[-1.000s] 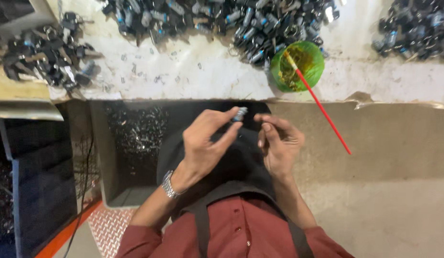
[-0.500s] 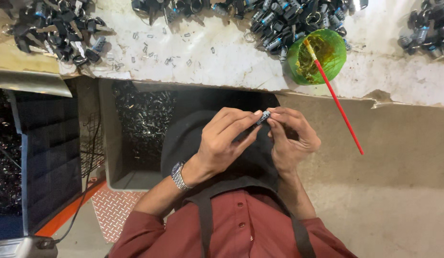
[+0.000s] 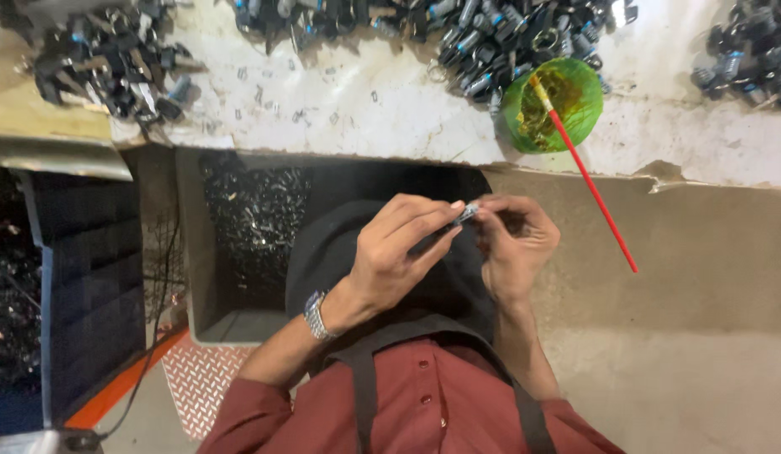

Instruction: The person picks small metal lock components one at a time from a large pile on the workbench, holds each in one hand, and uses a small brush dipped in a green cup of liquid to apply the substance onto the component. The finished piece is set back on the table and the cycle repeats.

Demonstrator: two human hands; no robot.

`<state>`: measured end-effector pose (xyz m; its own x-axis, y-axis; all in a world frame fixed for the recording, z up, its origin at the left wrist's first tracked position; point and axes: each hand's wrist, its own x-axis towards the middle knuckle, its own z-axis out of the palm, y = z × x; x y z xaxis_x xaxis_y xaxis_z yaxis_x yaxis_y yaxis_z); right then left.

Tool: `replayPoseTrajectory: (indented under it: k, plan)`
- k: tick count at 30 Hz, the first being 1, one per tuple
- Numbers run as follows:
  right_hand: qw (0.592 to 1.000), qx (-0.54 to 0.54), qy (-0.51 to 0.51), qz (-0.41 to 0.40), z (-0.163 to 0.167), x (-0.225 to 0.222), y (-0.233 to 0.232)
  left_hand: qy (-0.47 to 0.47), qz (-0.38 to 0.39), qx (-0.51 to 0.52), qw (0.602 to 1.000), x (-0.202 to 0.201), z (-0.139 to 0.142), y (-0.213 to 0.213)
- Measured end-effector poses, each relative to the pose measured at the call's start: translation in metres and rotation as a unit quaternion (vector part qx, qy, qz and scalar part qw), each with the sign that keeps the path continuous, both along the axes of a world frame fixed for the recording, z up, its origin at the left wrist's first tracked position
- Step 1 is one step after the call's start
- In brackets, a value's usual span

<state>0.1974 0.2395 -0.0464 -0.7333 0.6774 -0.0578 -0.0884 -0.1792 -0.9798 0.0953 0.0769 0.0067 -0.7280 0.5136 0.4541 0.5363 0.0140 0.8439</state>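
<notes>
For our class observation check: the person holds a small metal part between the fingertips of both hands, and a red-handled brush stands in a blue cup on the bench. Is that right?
Not quite: the cup is green, not blue, as the head view shows. The rest holds: the red-handled brush stands in it, and the left hand and right hand pinch the small metal part.

Both forearms rise toward twelve o'clock; left hand point(image 3: 399, 252) and right hand point(image 3: 515, 248) meet, fingertips pinched together.
</notes>
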Motion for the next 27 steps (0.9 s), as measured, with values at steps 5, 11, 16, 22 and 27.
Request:
replayPoseTrajectory:
  k: [5,11,16,22,27]
  plan:
    - [0.986,-0.070,0.076,-0.129,0.006,0.005,0.031,-0.021,0.032,0.001,0.999,-0.005,0.001,0.001]
    - [0.961,0.120,0.080,-0.234,0.042,0.020,0.055,-0.019,0.022,0.004,1.000,-0.007,0.003,0.003]
    - [0.963,0.240,0.019,-0.125,0.067,0.020,0.073,-0.028,0.054,-0.002,0.998,-0.011,0.005,0.002]
    - [0.952,0.265,0.008,-0.155,0.072,0.011,0.082,-0.026,0.054,0.005,0.998,-0.012,0.006,0.002]
    - [0.978,0.062,0.105,-0.169,0.066,0.024,0.069,-0.047,0.071,0.012,0.996,-0.019,0.004,0.002]
